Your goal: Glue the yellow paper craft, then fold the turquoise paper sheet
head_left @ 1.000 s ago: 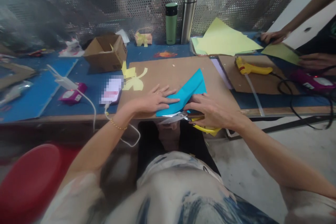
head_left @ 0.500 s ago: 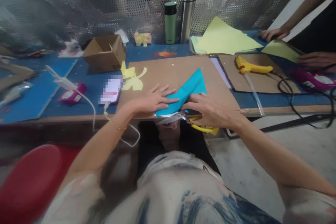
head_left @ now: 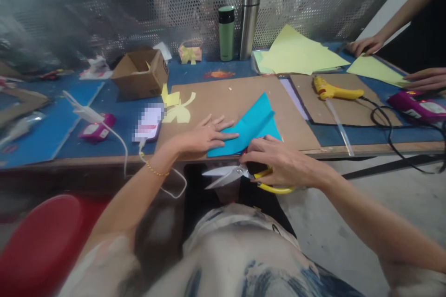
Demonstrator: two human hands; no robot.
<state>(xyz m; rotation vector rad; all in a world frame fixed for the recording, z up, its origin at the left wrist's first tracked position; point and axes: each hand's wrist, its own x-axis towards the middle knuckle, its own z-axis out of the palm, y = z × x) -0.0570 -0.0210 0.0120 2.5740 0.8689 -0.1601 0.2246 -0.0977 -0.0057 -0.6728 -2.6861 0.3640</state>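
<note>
A folded piece of bright blue paper (head_left: 256, 123) lies on a sheet of brown cardboard (head_left: 209, 97) at the table's front edge. My left hand (head_left: 212, 137) rests flat on the paper's left part, fingers spread. In my right hand (head_left: 275, 160) is a pair of scissors (head_left: 228, 176) with yellow and black handles. Their blades are parted and point left, below the table edge and apart from the paper. The right fingertips are close to the paper's lower right edge; whether they touch it I cannot tell.
Yellow paper cutouts (head_left: 177, 106) and a phone (head_left: 148, 123) lie to the left, near an open cardboard box (head_left: 139, 74). A yellow glue gun (head_left: 337, 90) lies right. Two bottles stand behind. A co-worker's hands (head_left: 365, 46) hold light-green paper at far right.
My right hand has moved down toward me with the scissors, whose blades have come away from the paper's edge. The blue paper lies flatter. My left hand stays put.
</note>
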